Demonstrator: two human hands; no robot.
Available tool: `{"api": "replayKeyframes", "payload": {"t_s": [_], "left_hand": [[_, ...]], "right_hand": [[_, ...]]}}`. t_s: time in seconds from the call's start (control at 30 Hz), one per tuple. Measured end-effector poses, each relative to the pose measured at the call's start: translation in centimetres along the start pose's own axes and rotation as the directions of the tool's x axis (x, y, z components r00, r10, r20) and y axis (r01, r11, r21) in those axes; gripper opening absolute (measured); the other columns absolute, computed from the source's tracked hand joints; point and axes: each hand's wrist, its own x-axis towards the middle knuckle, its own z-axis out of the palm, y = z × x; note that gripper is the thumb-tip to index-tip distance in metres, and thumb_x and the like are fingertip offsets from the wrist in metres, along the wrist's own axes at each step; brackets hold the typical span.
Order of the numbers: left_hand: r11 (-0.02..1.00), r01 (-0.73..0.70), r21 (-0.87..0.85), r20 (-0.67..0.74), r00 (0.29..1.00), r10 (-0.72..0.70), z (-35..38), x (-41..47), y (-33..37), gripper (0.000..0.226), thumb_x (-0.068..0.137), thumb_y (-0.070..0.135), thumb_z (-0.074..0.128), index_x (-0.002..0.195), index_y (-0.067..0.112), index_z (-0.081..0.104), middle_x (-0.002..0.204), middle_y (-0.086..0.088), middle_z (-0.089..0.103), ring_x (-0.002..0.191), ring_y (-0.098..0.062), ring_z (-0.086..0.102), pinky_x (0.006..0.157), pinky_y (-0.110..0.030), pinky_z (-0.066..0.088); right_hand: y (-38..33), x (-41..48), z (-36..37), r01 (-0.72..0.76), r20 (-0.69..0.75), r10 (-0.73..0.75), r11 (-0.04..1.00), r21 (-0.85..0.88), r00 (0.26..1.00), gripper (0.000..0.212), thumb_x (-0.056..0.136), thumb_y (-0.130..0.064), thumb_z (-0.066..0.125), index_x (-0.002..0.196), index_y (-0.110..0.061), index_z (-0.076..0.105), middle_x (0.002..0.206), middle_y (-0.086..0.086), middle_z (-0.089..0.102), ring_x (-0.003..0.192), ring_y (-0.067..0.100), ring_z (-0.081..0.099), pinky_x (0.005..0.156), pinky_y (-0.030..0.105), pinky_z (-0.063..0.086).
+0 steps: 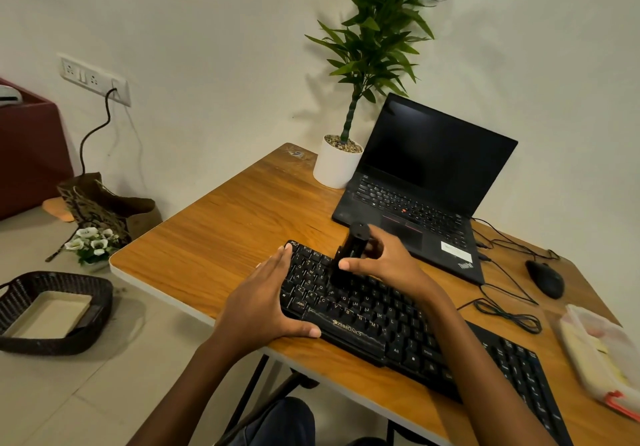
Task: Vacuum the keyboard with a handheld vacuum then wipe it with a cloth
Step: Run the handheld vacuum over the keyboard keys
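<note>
A black keyboard (398,328) lies slantwise on the wooden table (221,237). My left hand (263,303) grips the keyboard's left end, thumb curled under the front edge and fingers along its left side. My right hand (384,262) grips a small black handheld vacuum (349,255), held upright with its nozzle down on the upper-left keys. A pale folded cloth in a clear bag (602,352) lies at the table's right edge.
An open black laptop (422,189) and a white potted plant (336,165) stand at the back. A black mouse (545,277) and loose cables (505,310) lie to the right. On the floor to the left are a dark basket (52,310) and white flowers (91,243).
</note>
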Motion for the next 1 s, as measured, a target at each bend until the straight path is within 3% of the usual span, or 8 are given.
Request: {"api": "replayKeyframes", "payload": {"t_s": [0.1, 0.13, 0.23, 0.33, 0.63, 0.8, 0.87, 1.0], "left_hand": [[1.0, -0.003, -0.007, 0.0, 1.0, 0.003, -0.1, -0.1, 0.1, 0.148, 0.028, 0.103, 0.027, 0.148, 0.026, -0.011, 0.158, 0.009, -0.001, 0.145, -0.012, 0.008, 0.114, -0.032, 0.018], [1.0, -0.002, -0.011, 0.002, 1.0, 0.002, -0.1, -0.1, 0.1, 0.148, 0.028, 0.103, 0.028, 0.148, 0.026, -0.011, 0.158, 0.009, -0.001, 0.145, -0.013, 0.008, 0.114, -0.032, 0.018], [1.0, 0.0, -0.008, 0.005, 1.0, 0.0, 0.0, -0.1, 0.0, 0.149, 0.028, 0.104, 0.028, 0.149, 0.026, -0.011, 0.158, 0.009, -0.001, 0.145, -0.013, 0.009, 0.114, -0.033, 0.019], [1.0, 0.007, -0.003, 0.002, 1.0, -0.007, 0.0, 0.0, -0.1, 0.149, 0.028, 0.104, 0.028, 0.149, 0.026, -0.011, 0.158, 0.008, 0.0, 0.144, -0.013, 0.009, 0.114, -0.032, 0.019], [1.0, 0.0, -0.016, -0.002, 1.0, 0.0, -0.1, -0.2, 0.3, 0.148, 0.028, 0.103, 0.028, 0.149, 0.025, -0.01, 0.158, 0.009, 0.0, 0.144, -0.013, 0.008, 0.114, -0.032, 0.017], [1.0, 0.012, -0.016, -0.002, 1.0, -0.012, -0.2, -0.2, 0.2, 0.149, 0.028, 0.103, 0.029, 0.148, 0.025, -0.011, 0.158, 0.009, 0.0, 0.145, -0.013, 0.008, 0.114, -0.031, 0.017], [1.0, 0.004, -0.017, -0.007, 1.0, -0.004, -0.3, -0.2, 0.3, 0.149, 0.028, 0.103, 0.028, 0.149, 0.025, -0.011, 0.157, 0.01, -0.001, 0.143, -0.009, 0.007, 0.114, -0.03, 0.017], [1.0, -0.017, -0.018, -0.011, 1.0, 0.017, -0.6, -0.3, 0.7, 0.151, 0.027, 0.103, 0.026, 0.149, 0.022, -0.009, 0.146, 0.018, -0.011, 0.131, 0.002, -0.002, 0.107, -0.021, 0.009]], "right_hand": [[0.2, -0.2, -0.9, -0.044, 0.047, 0.042, 0.998, 0.039, 0.998, 0.048, 0.06, -0.041, 0.078, 0.099, -0.023, 0.057, 0.095, -0.002, 0.065, 0.088, 0.011, 0.066, 0.076, 0.029, 0.057], [0.1, 0.0, -1.0, -0.038, 0.03, 0.038, 0.999, 0.005, 0.999, 0.047, 0.06, -0.042, 0.078, 0.097, -0.024, 0.057, 0.095, -0.004, 0.064, 0.089, 0.012, 0.065, 0.077, 0.031, 0.056], [-0.8, 0.4, 0.3, 0.017, -0.029, -0.02, 0.995, -0.102, 0.999, 0.045, 0.066, -0.039, 0.078, 0.102, -0.026, 0.056, 0.096, -0.014, 0.061, 0.088, 0.001, 0.058, 0.07, 0.013, 0.045], [-1.0, 0.3, 2.3, 0.039, -0.136, -0.041, 0.999, -0.019, 0.99, 0.042, 0.068, -0.032, 0.079, 0.101, -0.024, 0.055, 0.091, -0.015, 0.062, 0.081, -0.005, 0.058, 0.065, 0.004, 0.043], [-0.6, -0.9, -0.8, -0.025, -0.042, 0.02, 0.991, -0.132, 0.999, 0.058, 0.06, -0.05, 0.073, 0.108, -0.024, 0.055, 0.101, -0.01, 0.061, 0.092, 0.004, 0.057, 0.071, 0.017, 0.041], [-1.0, -0.3, 2.6, 0.032, -0.126, -0.035, 0.999, -0.028, 0.991, 0.039, 0.069, -0.032, 0.079, 0.099, -0.021, 0.055, 0.088, -0.014, 0.062, 0.077, -0.01, 0.058, 0.065, 0.006, 0.044], [-0.3, -0.8, 2.2, 0.004, -0.144, 0.005, 0.998, 0.062, 0.99, 0.043, 0.066, -0.033, 0.078, 0.1, -0.018, 0.056, 0.091, -0.01, 0.065, 0.083, -0.005, 0.062, 0.07, 0.008, 0.047], [1.2, -2.3, -1.4, -0.052, -0.094, 0.056, 0.998, 0.044, 0.994, 0.042, 0.065, -0.034, 0.075, 0.101, -0.023, 0.057, 0.096, -0.008, 0.065, 0.086, -0.004, 0.063, 0.073, 0.009, 0.047]]}}
